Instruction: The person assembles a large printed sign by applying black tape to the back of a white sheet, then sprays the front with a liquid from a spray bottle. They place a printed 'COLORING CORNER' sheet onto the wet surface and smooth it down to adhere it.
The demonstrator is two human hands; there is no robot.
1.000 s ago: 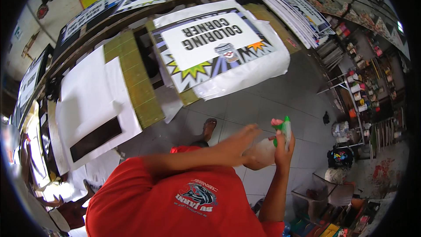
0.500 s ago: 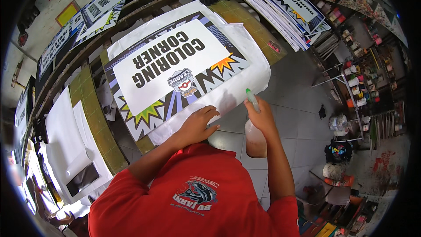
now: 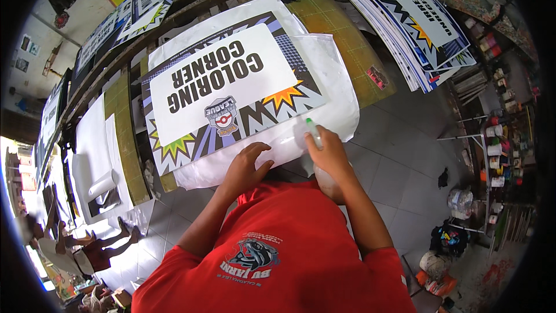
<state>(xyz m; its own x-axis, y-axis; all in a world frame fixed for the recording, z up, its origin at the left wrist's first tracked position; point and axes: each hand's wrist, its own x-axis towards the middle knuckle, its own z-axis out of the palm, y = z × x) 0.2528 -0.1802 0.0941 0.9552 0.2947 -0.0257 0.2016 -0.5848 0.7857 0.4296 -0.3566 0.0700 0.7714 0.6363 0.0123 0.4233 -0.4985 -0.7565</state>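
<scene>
A printed sign board (image 3: 255, 104) with large dark lettering on white, bordered by orange and green bursts, lies upside down to me on white backing paper (image 3: 341, 101). At the paper's near edge rests my left hand (image 3: 246, 168), fingers slightly curved and thumb apart, holding nothing. To its right, my right hand (image 3: 329, 152) grips the neck of a spray bottle (image 3: 329, 185) with a green-tipped nozzle. The nozzle points toward the board's near edge. My right hand and wrist partly hide the bottle body.
Greenish cutting mats (image 3: 333, 20) lie on the slatted table beneath the paper. A stack of printed boards (image 3: 405, 23) stands at the far right, and more boards (image 3: 145, 8) at the far left. Shelves with paint pots (image 3: 495, 150) line the right. Another person (image 3: 75, 249) is at lower left.
My right hand has moved left with the spray bottle, closer to my left hand. The view has shifted, bringing another person in at the lower left.
</scene>
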